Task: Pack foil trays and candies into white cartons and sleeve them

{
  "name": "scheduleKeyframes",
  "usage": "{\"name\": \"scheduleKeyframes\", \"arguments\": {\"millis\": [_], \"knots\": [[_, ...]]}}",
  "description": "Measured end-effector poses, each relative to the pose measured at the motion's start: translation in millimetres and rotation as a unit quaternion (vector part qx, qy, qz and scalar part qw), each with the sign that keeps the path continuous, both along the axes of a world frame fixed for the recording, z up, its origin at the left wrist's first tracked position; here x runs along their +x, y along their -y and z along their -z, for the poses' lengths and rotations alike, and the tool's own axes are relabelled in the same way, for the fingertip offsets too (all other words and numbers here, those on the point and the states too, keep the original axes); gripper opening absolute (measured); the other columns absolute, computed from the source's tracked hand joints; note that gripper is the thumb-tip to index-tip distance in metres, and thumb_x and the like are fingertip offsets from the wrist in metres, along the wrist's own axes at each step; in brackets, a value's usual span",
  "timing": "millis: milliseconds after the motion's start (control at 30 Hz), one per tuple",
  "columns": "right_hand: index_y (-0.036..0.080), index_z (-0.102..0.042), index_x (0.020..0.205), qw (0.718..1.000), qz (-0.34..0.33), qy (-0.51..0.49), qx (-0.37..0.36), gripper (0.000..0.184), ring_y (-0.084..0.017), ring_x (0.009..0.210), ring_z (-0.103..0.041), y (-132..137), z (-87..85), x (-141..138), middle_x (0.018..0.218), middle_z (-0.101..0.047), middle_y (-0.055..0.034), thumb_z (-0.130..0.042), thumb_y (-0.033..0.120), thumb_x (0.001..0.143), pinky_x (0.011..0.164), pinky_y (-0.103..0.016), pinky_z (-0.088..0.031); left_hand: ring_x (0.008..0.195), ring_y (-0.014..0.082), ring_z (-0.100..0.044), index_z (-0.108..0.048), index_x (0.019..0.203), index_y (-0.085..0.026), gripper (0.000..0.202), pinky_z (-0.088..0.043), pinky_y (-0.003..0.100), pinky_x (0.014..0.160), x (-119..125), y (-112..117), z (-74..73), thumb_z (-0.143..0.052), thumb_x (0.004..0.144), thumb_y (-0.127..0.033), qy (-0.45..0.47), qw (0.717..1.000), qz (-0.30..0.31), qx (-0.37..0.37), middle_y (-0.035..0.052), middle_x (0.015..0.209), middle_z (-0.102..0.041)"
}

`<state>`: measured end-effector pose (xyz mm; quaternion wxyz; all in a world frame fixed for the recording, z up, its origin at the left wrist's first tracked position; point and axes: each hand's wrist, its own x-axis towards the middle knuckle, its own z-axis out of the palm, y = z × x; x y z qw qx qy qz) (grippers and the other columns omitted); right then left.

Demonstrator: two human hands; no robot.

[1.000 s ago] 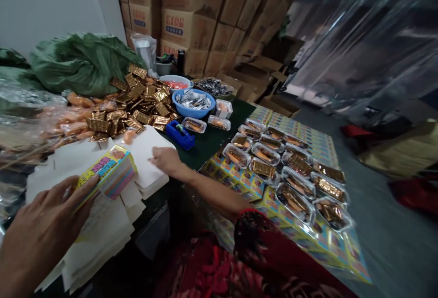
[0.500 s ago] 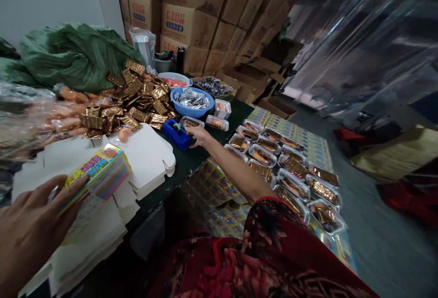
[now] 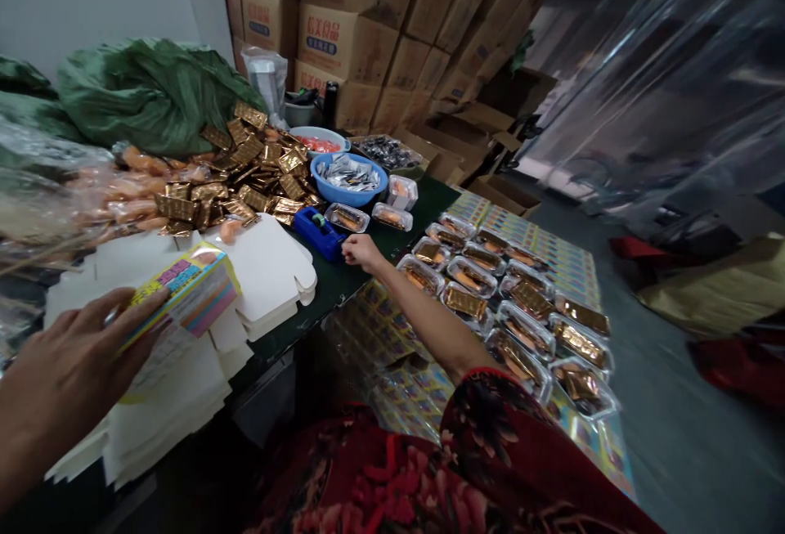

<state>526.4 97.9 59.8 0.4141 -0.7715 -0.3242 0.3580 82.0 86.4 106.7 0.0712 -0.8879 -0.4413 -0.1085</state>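
My left hand (image 3: 79,362) is wrapped around a small printed carton (image 3: 193,293), yellow with pink and blue lettering, held tilted above a stack of flat white cartons (image 3: 263,272). At the near end of a blue tape dispenser (image 3: 319,233) is my right hand (image 3: 363,253), its fingers closed in a pinch. Whatever lies between those fingertips is too small to make out. A green roll shows in the dispenser. Just behind it are clear plastic trays (image 3: 347,217) with orange and gold pieces inside.
Gold-wrapped packets (image 3: 245,166) lie heaped beside a green sack (image 3: 141,100). A blue basin (image 3: 348,181) holds silver sachets. Many filled trays (image 3: 472,276) stand in rows on printed sheets (image 3: 552,260) to the right. Cardboard boxes (image 3: 349,39) are stacked behind.
My right hand has gone from spread fingers beside the dispenser to a closed pinch at its near end. My left hand still holds the carton. The view has shifted slightly.
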Motion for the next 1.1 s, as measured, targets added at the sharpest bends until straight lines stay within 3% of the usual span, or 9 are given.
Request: {"name": "scheduleKeyframes", "arguments": {"millis": [100,200,267,367,467,533,700,867,1100], "knots": [[0.018,-0.046,0.049,0.998,-0.041,0.054,-0.017,0.025,-0.022,0.081,-0.065,8.1,-16.7,3.1,0.058,-0.059,-0.0055,-0.064,0.006,0.060,0.076,-0.028,-0.047,0.120,0.0335,-0.055,-0.045,0.145,-0.019,0.050,-0.047,0.048,0.099,1.6,10.2,-12.9,-0.034,0.101,-0.041,0.002,1.000,-0.008,-0.017,0.0171,0.138,-0.052],[0.019,-0.050,0.050,0.992,-0.116,0.050,-0.010,0.017,-0.019,0.067,-0.060,24.9,-23.6,-26.6,0.052,-0.054,-0.0023,-0.063,0.013,0.060,0.067,-0.028,-0.045,0.133,0.0310,-0.046,-0.045,0.143,-0.017,0.052,-0.043,0.046,0.107,-7.6,19.7,-16.1,-0.042,0.098,-0.043,0.092,0.993,-0.011,-0.078,0.0180,0.144,-0.046],[0.019,-0.057,0.060,0.979,-0.188,-0.051,0.056,0.009,-0.013,0.054,-0.052,44.7,-25.8,-71.1,0.053,-0.054,0.0018,-0.064,0.023,0.064,0.059,-0.026,-0.043,0.127,0.0279,-0.053,-0.047,0.141,-0.018,0.051,-0.047,0.042,0.103,-13.2,28.5,-12.1,-0.046,0.096,-0.042,0.142,0.984,-0.023,-0.102,0.0161,0.140,-0.050],[0.020,-0.056,0.065,0.908,-0.266,-0.278,0.165,0.018,-0.009,0.046,-0.044,83.0,-32.9,-160.0,0.049,-0.050,0.0058,-0.068,0.033,0.070,0.056,-0.026,-0.042,0.113,0.0263,-0.059,-0.049,0.140,-0.021,0.048,-0.052,0.041,0.095,-5.9,49.7,-3.1,-0.048,0.094,-0.033,0.152,0.986,-0.049,-0.050,0.0137,0.130,-0.057],[0.021,-0.055,0.065,0.850,-0.285,-0.409,0.168,0.027,-0.009,0.041,-0.043,103.6,-35.3,-232.5,0.045,-0.048,0.0077,-0.074,0.040,0.069,0.052,-0.026,-0.041,0.109,0.0282,-0.058,-0.050,0.139,-0.023,0.047,-0.053,0.043,0.090,16.3,75.2,2.3,-0.051,0.091,-0.023,0.099,0.993,-0.057,0.021,0.0134,0.127,-0.059],[0.021,-0.053,0.062,0.848,-0.274,-0.425,0.159,0.034,-0.009,0.040,-0.044,104.5,-28.2,-254.2,0.045,-0.050,0.0066,-0.079,0.043,0.066,0.048,-0.024,-0.038,0.106,0.0285,-0.057,-0.051,0.139,-0.024,0.050,-0.053,0.043,0.087,30.5,89.2,2.8,-0.054,0.089,-0.019,0.059,0.995,-0.066,0.039,0.0137,0.127,-0.059],[0.020,-0.050,0.057,0.877,-0.218,-0.398,0.158,0.044,-0.008,0.038,-0.043,99.2,-2.8,-252.2,0.043,-0.051,0.0061,-0.085,0.047,0.057,0.043,-0.023,-0.036,0.105,0.0298,-0.056,-0.051,0.138,-0.024,0.051,-0.052,0.042,0.085,43.0,100.9,0.7,-0.058,0.088,-0.021,0.034,0.995,-0.081,0.039,0.0132,0.127,-0.060],[0.021,-0.054,0.062,0.882,-0.232,-0.370,0.178,0.044,-0.010,0.041,-0.046,80.2,7.7,-268.1,0.049,-0.054,0.0050,-0.082,0.055,0.058,0.043,-0.025,-0.037,0.110,0.0294,-0.059,-0.042,0.142,-0.016,0.061,-0.050,0.043,0.095,21.1,76.5,3.7,-0.061,0.086,-0.032,0.138,0.987,-0.084,-0.021,0.0148,0.129,-0.061],[0.021,-0.060,0.067,0.902,-0.374,0.085,0.199,0.029,-0.019,0.069,-0.062,7.6,12.2,-259.3,0.071,-0.068,-0.0029,-0.081,0.040,0.070,0.068,-0.030,-0.044,0.119,0.0289,-0.061,-0.043,0.143,-0.011,0.068,-0.049,0.043,0.101,-15.1,35.8,-2.3,-0.058,0.084,-0.043,0.227,0.956,-0.127,-0.132,0.0166,0.137,-0.059]]}}
